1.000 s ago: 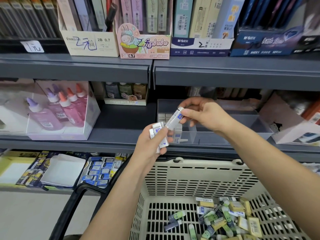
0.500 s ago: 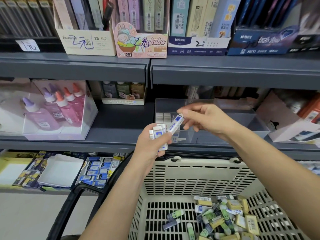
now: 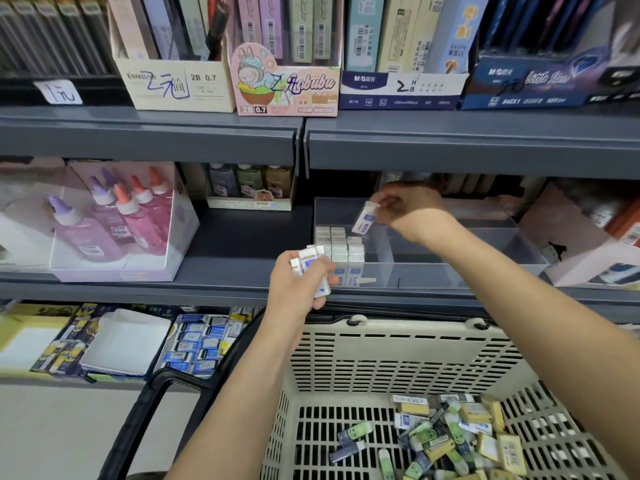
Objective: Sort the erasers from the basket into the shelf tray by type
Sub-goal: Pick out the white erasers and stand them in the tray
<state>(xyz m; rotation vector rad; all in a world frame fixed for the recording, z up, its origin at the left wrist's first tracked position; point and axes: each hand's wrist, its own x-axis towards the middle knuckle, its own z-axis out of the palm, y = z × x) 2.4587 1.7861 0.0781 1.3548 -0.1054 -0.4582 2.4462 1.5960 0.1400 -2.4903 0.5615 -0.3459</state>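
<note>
One white eraser [image 3: 364,219] hangs pinched in the right hand [image 3: 412,209] above the clear shelf tray [image 3: 450,276], whose left compartment holds upright rows of white erasers [image 3: 341,251]; the left hand [image 3: 297,293] grips a bunch [image 3: 311,267] more just before it; the basket [image 3: 398,358] below holds mixed loose erasers [image 3: 446,441]

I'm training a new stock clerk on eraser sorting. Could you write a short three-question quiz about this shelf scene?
1. True or false: the right hand pinches one white-and-blue eraser over the clear shelf tray.
2. Which end of the tray already holds standing erasers? A left, B right, C neither.
3. Short answer: what does the left hand hold?
Key: 1 true. 2 A. 3 a bunch of white-and-blue erasers.
</note>
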